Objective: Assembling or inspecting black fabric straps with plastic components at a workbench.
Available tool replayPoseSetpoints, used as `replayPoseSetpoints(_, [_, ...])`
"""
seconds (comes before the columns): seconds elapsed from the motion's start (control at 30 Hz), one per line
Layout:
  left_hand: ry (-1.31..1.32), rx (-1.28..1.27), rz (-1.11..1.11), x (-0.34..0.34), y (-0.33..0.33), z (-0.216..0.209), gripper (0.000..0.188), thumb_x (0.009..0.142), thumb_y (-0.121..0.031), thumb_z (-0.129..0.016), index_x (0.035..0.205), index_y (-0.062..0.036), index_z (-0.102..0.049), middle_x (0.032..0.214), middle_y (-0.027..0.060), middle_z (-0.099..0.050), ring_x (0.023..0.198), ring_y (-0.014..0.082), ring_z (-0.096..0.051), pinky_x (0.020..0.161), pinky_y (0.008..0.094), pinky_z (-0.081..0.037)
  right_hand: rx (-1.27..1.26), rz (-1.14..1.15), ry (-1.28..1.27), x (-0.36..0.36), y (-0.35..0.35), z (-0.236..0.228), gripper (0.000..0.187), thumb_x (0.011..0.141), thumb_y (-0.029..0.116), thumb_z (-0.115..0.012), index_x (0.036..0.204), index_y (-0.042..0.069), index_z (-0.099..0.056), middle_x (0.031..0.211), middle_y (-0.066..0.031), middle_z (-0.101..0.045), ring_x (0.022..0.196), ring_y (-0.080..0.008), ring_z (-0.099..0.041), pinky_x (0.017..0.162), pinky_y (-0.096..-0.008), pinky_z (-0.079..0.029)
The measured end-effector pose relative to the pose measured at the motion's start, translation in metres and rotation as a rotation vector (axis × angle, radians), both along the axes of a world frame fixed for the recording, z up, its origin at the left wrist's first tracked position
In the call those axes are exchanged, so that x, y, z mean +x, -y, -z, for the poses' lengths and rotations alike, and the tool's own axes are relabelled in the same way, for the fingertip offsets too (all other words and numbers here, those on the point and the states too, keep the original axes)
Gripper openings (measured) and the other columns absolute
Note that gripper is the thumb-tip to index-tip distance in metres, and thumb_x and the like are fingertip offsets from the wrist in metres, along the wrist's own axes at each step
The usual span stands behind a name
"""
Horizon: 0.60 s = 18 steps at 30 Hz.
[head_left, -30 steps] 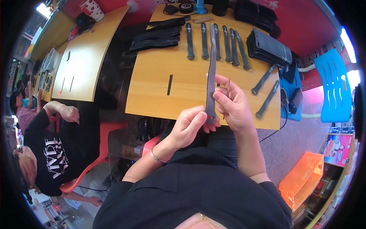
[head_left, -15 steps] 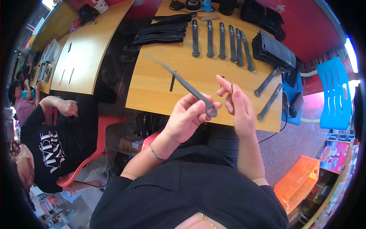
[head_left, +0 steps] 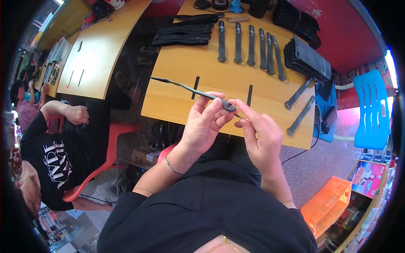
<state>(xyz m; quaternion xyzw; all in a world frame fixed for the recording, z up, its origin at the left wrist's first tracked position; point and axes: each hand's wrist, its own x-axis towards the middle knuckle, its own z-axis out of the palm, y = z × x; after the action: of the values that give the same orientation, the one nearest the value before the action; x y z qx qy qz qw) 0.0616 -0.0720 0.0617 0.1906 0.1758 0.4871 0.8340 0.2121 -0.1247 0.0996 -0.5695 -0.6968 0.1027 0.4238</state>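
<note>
Above the table's near edge, my left hand (head_left: 201,128) pinches a dark grey strap (head_left: 182,86) close to its rounded, slotted end. The strap's long tail points up and to the left. My right hand (head_left: 266,137) is closed beside that slotted end, its fingertips close against it. A small dark, thin piece (head_left: 238,116) shows at its thumb and forefinger; its kind is too small to tell. Beyond my hands, several similar straps (head_left: 238,44) lie in a row on the wooden table (head_left: 168,101), and 2 more straps (head_left: 301,116) rest near its right edge.
Black folded pieces (head_left: 183,36) lie at the far left of the table, and a stack of dark flat pieces (head_left: 308,59) at its right. A blue chair (head_left: 370,109) and an orange crate (head_left: 327,206) are on the right. A person in black (head_left: 80,156) sits at left.
My right hand has moved left and down to the strap's slotted end, and its fingers have closed in. The strap's tail has swung lower. My left hand keeps its pinch.
</note>
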Motion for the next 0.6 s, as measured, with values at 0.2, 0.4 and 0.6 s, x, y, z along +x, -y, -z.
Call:
replayPoseSetpoints(0.2, [0.017,0.028,-0.028,0.0006,-0.0012,0.0016,0.017,0.094,-0.011,-0.052,0.11,-0.0046,-0.052,0.101,0.015,-0.064,0.09,0.0185,-0.065,0.079,0.0273,-0.055,-0.072,-0.04,-0.212,-0.0067,-0.0021,-0.0023,0.039,0.081,-0.001,-0.061,0.119,0.01,-0.06,0.083,-0.0079,-0.068,0.061,-0.0184,-0.063,0.057,-0.0288,-0.049])
replayPoseSetpoints(0.4, [0.009,0.07,-0.038,0.0024,-0.0014,0.0021,0.017,0.093,-0.008,-0.051,0.11,-0.0033,-0.052,0.098,0.0132,-0.063,0.089,0.0179,-0.065,0.078,0.0274,-0.056,-0.101,-0.06,-0.234,-0.0069,-0.0029,-0.0016,0.039,0.083,0.0,-0.059,0.121,0.01,-0.058,0.08,-0.0089,-0.067,0.061,-0.0183,-0.063,0.057,-0.0292,-0.049])
replayPoseSetpoints(0.6, [-0.021,0.091,-0.079,0.0041,0.0,0.004,0.017,0.092,-0.007,-0.053,0.109,-0.0031,-0.053,0.099,0.0122,-0.062,0.089,0.0179,-0.065,0.077,0.0278,-0.056,-0.133,-0.064,-0.228,-0.0055,-0.0014,0.0024,0.041,0.083,0.001,-0.059,0.122,0.013,-0.057,0.073,-0.0088,-0.065,0.059,-0.0198,-0.062,0.055,-0.0306,-0.047])
